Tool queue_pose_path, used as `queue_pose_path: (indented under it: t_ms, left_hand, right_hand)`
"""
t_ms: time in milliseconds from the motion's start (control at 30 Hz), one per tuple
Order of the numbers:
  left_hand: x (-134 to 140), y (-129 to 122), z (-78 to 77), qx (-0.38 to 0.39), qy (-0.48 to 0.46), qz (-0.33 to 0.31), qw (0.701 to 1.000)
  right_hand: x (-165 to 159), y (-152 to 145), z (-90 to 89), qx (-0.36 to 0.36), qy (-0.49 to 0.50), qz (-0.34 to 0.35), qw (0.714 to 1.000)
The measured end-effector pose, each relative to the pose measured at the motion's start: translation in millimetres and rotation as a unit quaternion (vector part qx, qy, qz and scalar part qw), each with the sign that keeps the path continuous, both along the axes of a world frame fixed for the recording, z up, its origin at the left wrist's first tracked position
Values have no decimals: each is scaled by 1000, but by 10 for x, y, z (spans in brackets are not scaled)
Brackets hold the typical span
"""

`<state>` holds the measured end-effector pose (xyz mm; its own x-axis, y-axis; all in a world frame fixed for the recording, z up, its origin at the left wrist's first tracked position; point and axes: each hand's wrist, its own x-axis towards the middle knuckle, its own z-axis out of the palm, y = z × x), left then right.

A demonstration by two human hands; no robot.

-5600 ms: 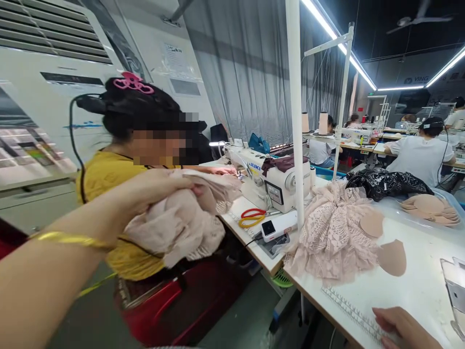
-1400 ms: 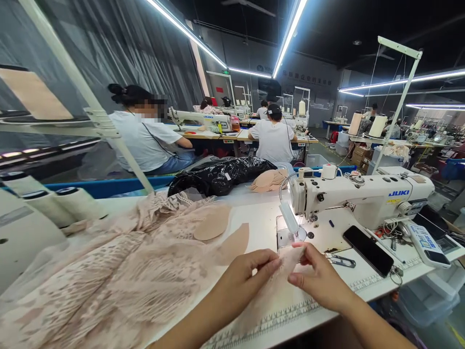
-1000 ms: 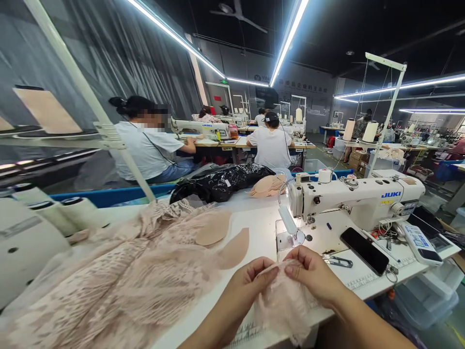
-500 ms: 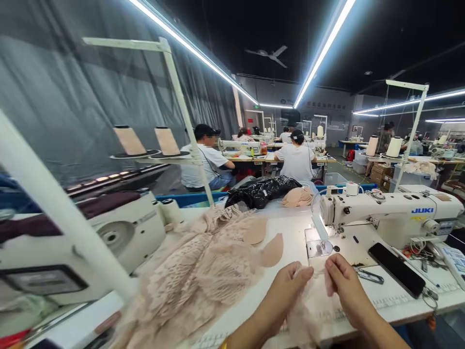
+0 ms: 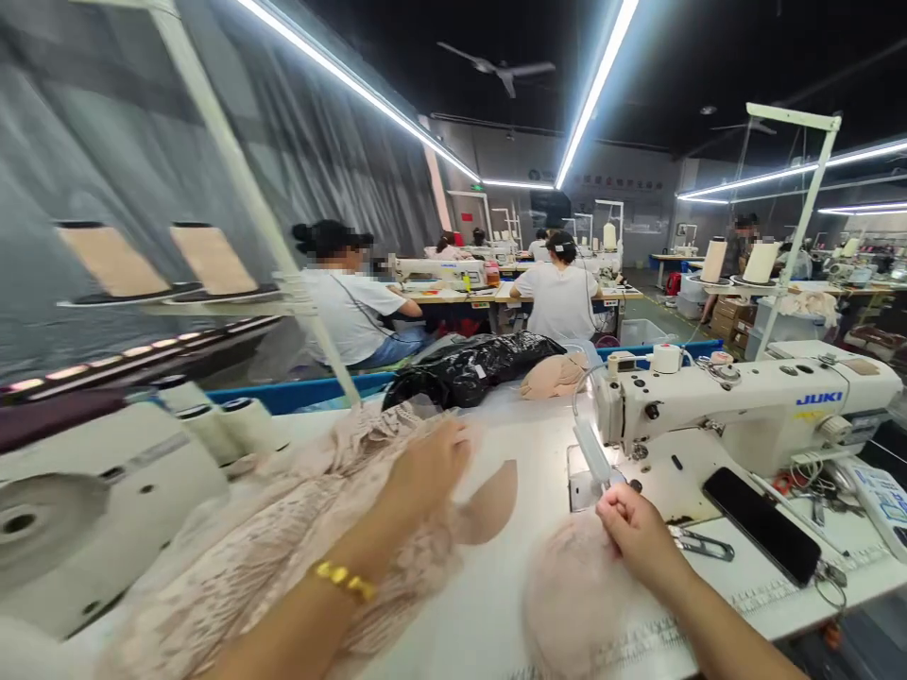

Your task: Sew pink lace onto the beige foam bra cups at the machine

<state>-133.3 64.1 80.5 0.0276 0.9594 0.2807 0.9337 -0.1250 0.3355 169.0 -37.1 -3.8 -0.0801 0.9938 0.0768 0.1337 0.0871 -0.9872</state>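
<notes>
My right hand (image 5: 638, 534) pinches the edge of a sheer beige fabric piece (image 5: 573, 600), which spreads over the table just in front of the sewing machine's needle plate. My left hand (image 5: 429, 467), smeared by motion and wearing a yellow bracelet on its wrist, reaches over a heap of beige lace fabric (image 5: 283, 557). Its fingers are too blurred to show whether they grip anything. Close to it on the right lies a beige leaf-shaped cup pad (image 5: 492, 505), apart from the sheer piece.
A white sewing machine (image 5: 737, 397) stands at right, with a phone (image 5: 761, 524) and a metal clip (image 5: 701, 545) before it. Behind the fabric lie a black plastic bag (image 5: 474, 368) and stacked beige pads (image 5: 556, 376). Thread cones (image 5: 248, 425) stand at left; co-workers sit beyond.
My left hand has let go of the sheer piece and moved left over the lace. The right hand still holds the piece, now spread flatter. The view has shifted rightward.
</notes>
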Motion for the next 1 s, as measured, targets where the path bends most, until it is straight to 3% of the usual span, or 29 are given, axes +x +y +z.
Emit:
queue_pose_path:
  t_ms: [200, 300, 467, 567, 667, 800, 867, 933, 1000]
  left_hand:
    - [89, -173, 20, -79, -251, -45, 964]
    - [145, -343, 90, -121, -274, -57, 952]
    - [395, -789, 180, -258, -335, -170, 890]
    - [603, -1012, 195, -256, -314, -181, 896]
    - [752, -1076, 158, -234, -277, -187, 913]
    - [786, -1023, 86, -161, -137, -187, 959]
    - [763, -1028, 77, -115, -102, -217, 964]
    - [746, -1065, 72, -115, -134, -296, 939]
    - [753, -1104, 58, -159, -200, -393, 883]
  right_hand:
    - [-29, -16, 79, -16, 32, -15, 999]
    - [-5, -21, 87, -24, 56, -17, 998]
    - [76, -53, 115, -42, 108, -28, 993]
    - [97, -119, 166, -40, 126, -35, 991]
    - [78, -236, 234, -19, 123, -41, 991]
    - [39, -417, 284, 76, -16, -37, 996]
    - [31, -469, 308, 147, -120, -12, 982]
    - [21, -486, 394, 195, -191, 53, 961]
    - [-6, -500, 584, 173, -249, 125, 945]
